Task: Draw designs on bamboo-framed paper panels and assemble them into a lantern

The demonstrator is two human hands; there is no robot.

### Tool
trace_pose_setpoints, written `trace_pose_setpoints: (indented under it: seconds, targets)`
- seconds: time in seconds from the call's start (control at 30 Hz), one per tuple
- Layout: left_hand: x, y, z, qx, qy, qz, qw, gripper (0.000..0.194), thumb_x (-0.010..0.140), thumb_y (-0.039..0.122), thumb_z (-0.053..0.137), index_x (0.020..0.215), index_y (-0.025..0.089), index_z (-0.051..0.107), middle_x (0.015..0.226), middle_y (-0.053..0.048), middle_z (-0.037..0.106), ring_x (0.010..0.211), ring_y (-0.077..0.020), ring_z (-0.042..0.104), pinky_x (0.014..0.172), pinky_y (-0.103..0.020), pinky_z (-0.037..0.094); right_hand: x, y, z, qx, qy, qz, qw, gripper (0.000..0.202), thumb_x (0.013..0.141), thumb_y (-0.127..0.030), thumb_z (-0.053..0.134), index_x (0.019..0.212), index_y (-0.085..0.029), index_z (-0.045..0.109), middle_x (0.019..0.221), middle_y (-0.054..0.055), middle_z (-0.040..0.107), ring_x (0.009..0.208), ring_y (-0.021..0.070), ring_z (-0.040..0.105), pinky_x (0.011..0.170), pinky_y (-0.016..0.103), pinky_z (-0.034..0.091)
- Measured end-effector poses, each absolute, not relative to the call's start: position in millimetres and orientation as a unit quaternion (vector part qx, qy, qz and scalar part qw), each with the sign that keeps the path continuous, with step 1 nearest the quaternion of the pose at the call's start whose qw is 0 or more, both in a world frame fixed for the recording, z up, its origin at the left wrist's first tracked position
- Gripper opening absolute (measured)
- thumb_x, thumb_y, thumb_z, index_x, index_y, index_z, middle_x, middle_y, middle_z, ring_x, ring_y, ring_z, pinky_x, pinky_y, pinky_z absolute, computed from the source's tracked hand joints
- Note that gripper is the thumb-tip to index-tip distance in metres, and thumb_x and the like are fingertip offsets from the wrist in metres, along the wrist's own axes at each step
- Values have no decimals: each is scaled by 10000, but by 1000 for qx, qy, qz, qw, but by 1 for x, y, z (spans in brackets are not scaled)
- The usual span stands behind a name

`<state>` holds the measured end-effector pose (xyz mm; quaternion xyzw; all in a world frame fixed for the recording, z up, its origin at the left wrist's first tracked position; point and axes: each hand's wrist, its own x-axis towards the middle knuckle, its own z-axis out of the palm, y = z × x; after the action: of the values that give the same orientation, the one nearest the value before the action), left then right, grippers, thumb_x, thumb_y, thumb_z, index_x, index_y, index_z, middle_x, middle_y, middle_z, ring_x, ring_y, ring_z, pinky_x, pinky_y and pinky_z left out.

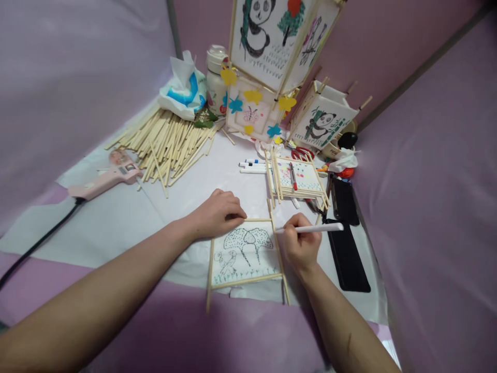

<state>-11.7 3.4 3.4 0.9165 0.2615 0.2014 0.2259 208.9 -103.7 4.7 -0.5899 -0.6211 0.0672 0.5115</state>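
Note:
A paper panel (240, 259) in a frame of thin wooden sticks lies flat on the table near me. It bears two dotted leaf shapes, birds and a row of grass. My left hand (218, 213) rests at the frame's top left corner, fingers curled down onto its upper edge. A white pen (322, 227) is gripped in my right hand (303, 242), just right of the frame's right stick. The pen's tip points left, close to that stick; whether it touches is too small to tell.
Behind are a pile of wooden sticks (171, 145), a pink glue gun (106, 178) with a black cord, a tall panda lantern (264, 46), a smaller one (322, 122), stacked stick frames (298, 178), red scissors (302, 154) and a black phone (349, 256) at right.

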Motion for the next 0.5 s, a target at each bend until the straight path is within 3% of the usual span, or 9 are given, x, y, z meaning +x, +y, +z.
trace_pose_setpoints:
  seconds: [0.1,0.2,0.33,0.43,0.5]
  targets:
    - [-11,3,4,898,277,281,193,160,915,287,586,926,235,737,840,-8,704,897,-189,601,845,-380,323,212,-100,3,-581,-581,59,567,180,901,-189,493,741,-217,570,623,-38,538,563,133,521,553,269,417]
    - [-12,3,6,847,321,401,135,210,938,285,542,869,204,723,804,-24,692,851,-192,595,834,-387,345,214,-94,-2,-561,-600,62,566,123,942,-242,515,931,-215,634,814,10,653,746,171,636,688,312,505]
    - [-12,5,8,808,362,458,87,235,940,277,519,831,193,709,781,-32,685,838,-197,585,838,-385,366,212,-89,-5,-524,-636,47,565,133,952,-263,530,997,-216,646,914,48,689,854,194,664,775,348,530]
    - [-10,7,10,801,404,435,72,248,938,298,500,864,191,711,812,-42,692,874,-208,584,861,-386,372,210,-89,-6,-541,-623,71,561,192,975,-320,496,1031,-215,646,862,40,696,817,187,668,767,338,531]
    - [-11,6,13,795,443,408,80,243,926,296,499,947,183,713,861,-51,703,904,-220,586,884,-392,380,212,-91,-7,-559,-605,125,552,249,1003,-344,437,1087,-211,631,749,-2,658,665,152,627,687,303,516]
